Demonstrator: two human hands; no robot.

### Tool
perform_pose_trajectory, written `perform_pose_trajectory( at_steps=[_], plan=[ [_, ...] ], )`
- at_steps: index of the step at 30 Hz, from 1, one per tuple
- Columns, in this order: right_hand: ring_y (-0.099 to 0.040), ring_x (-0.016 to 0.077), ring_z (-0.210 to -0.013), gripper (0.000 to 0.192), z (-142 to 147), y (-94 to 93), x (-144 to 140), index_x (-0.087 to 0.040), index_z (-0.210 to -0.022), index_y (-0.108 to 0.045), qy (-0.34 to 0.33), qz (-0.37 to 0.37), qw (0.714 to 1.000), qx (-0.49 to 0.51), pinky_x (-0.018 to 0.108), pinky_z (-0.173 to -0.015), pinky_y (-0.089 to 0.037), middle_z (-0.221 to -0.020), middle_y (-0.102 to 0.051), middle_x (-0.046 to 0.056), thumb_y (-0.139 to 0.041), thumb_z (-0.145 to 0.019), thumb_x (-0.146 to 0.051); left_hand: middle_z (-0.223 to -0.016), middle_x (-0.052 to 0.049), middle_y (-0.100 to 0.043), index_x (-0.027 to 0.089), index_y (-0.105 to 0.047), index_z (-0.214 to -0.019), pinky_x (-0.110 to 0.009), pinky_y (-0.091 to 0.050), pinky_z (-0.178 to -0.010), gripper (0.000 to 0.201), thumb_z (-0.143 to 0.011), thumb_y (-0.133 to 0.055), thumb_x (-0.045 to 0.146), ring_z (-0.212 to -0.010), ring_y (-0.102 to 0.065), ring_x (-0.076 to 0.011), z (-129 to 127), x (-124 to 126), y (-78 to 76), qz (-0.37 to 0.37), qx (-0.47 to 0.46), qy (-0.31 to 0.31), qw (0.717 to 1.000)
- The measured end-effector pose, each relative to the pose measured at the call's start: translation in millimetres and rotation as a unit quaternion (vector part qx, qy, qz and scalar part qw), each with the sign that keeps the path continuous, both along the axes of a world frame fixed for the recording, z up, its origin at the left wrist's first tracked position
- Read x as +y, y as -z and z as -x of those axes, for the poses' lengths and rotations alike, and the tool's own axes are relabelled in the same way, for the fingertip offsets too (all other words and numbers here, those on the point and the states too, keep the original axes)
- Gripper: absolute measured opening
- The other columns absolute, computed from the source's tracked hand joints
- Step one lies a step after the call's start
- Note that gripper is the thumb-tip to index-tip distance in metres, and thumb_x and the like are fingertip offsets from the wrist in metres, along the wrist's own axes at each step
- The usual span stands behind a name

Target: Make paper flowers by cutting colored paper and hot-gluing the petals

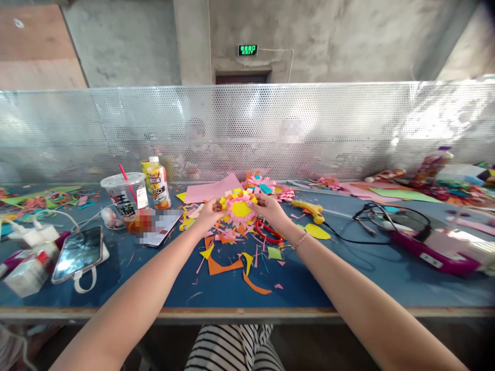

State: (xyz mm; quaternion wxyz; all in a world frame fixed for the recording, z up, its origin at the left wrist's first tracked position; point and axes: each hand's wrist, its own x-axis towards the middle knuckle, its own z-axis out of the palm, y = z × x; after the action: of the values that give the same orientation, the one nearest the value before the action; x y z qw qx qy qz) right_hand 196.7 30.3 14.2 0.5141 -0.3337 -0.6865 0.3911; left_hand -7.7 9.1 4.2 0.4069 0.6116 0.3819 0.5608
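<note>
A paper flower (241,208) with a yellow centre and a fringe of pink, yellow and orange strips is held up above the table. My left hand (211,212) pinches its left edge. On the opposite edge, my right hand (269,209) grips it with closed fingers. Just below my right hand lie red-handled scissors (269,238), partly hidden by the wrist. A yellow glue gun (309,210) with a black cord rests to the right. Behind the flower are a pink paper sheet (211,189) and more pink paper flowers (258,181).
Orange, yellow and pink scraps (222,265) litter the blue table (286,293). At left stand a large plastic cup (126,198) with a red straw, a bottle (159,185) and a phone (79,252). A purple power strip (429,252) lies right. A perforated metal screen (332,131) closes off the back.
</note>
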Motion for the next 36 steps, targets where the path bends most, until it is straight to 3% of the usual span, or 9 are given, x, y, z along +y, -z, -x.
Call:
perform_pose_trajectory(
  at_steps=[7, 10, 13, 16, 20, 26, 32, 36],
  plan=[
    [-0.06, 0.0131, -0.083, 0.032, 1.3, -1.7, -9.3, -0.026, -0.105, -0.058, -0.034, 0.112, 0.99, 0.073, 0.022, -0.066, -0.05, -0.1, -0.063, 0.001, -0.058, -0.074, -0.035, -0.085, -0.002, -0.056, 0.017, -0.056, -0.094, -0.022, -0.047, -0.056, 0.044, -0.055, -0.073, 0.025, -0.071, -0.058, -0.0133, 2.2, -3.6, -2.9, 0.042, -0.064, 0.001, 0.997],
    [-0.06, 0.0131, -0.081, 0.042, -0.9, -3.1, -13.7, -0.031, -0.114, -0.053, -0.081, 0.151, 0.98, 0.1, 0.023, -0.062, -0.052, -0.104, -0.06, 0.001, -0.059, -0.072, -0.03, -0.083, 0.0, -0.054, 0.018, -0.055, -0.094, -0.019, -0.046, -0.051, 0.044, -0.055, -0.073, 0.024, -0.068, -0.058, -0.0118, 2.6, -4.9, -2.4, 0.057, -0.085, 0.025, 0.994],
    [-0.06, 0.0136, -0.081, 0.058, -1.4, -1.6, -14.4, -0.035, -0.12, -0.046, -0.132, 0.136, 0.979, 0.079, 0.025, -0.063, -0.053, -0.106, -0.057, 0.0, -0.064, -0.066, -0.023, -0.077, 0.002, -0.052, 0.019, -0.053, -0.091, -0.016, -0.043, -0.047, 0.041, -0.055, -0.072, 0.022, -0.062, -0.056, -0.009, 1.4, -5.4, -1.4, 0.064, -0.119, 0.039, 0.99],
    [-0.06, 0.0124, -0.079, 0.061, 0.2, 2.6, -9.9, -0.033, -0.119, -0.045, -0.091, 0.094, 0.99, 0.057, 0.025, -0.065, -0.052, -0.101, -0.057, 0.0, -0.066, -0.063, -0.021, -0.073, 0.004, -0.052, 0.02, -0.049, -0.089, -0.017, -0.042, -0.045, 0.041, -0.055, -0.071, 0.02, -0.056, -0.055, -0.0083, -1.0, -6.4, -1.9, 0.077, -0.161, 0.051, 0.983],
    [-0.058, 0.0117, -0.075, 0.051, 1.9, 7.0, -1.3, -0.024, -0.111, -0.048, -0.015, 0.046, 0.998, 0.035, 0.026, -0.065, -0.051, -0.096, -0.057, 0.002, -0.063, -0.063, -0.023, -0.073, 0.003, -0.055, 0.02, -0.047, -0.087, -0.02, -0.044, -0.048, 0.036, -0.055, -0.064, 0.018, -0.057, -0.056, -0.0098, -2.4, -7.2, -3.0, 0.099, -0.209, 0.081, 0.969],
    [-0.057, 0.0122, -0.079, 0.048, 3.4, 9.1, 1.9, -0.023, -0.109, -0.047, 0.022, 0.01, 0.999, 0.027, 0.025, -0.062, -0.05, -0.109, -0.055, 0.005, -0.061, -0.064, -0.025, -0.079, 0.0, -0.059, 0.02, -0.048, -0.096, -0.025, -0.048, -0.056, 0.038, -0.058, -0.051, 0.026, -0.063, -0.059, -0.0128, 2.6, -4.2, -0.7, 0.116, -0.236, 0.121, 0.957],
    [-0.058, 0.0132, -0.079, 0.046, 8.8, 9.0, -0.4, -0.024, -0.108, -0.046, 0.037, -0.001, 0.999, 0.03, 0.028, -0.063, -0.051, -0.111, -0.052, 0.004, -0.059, -0.065, -0.025, -0.085, -0.001, -0.061, 0.021, -0.045, -0.106, -0.026, -0.048, -0.062, 0.053, -0.058, -0.068, 0.025, -0.07, -0.06, -0.0141, 0.5, -2.8, 3.0, 0.034, -0.099, 0.04, 0.994],
    [-0.057, 0.0142, -0.085, 0.044, 13.1, 9.2, -3.1, -0.025, -0.104, -0.047, 0.025, -0.013, 0.999, 0.037, 0.029, -0.072, -0.05, -0.108, -0.053, 0.003, -0.06, -0.063, -0.022, -0.079, 0.0, -0.062, 0.02, -0.043, -0.106, -0.024, -0.046, -0.062, 0.055, -0.058, -0.07, 0.023, -0.07, -0.06, -0.0143, -2.3, -0.7, 5.7, -0.029, -0.056, -0.024, 0.998]
  ],
)
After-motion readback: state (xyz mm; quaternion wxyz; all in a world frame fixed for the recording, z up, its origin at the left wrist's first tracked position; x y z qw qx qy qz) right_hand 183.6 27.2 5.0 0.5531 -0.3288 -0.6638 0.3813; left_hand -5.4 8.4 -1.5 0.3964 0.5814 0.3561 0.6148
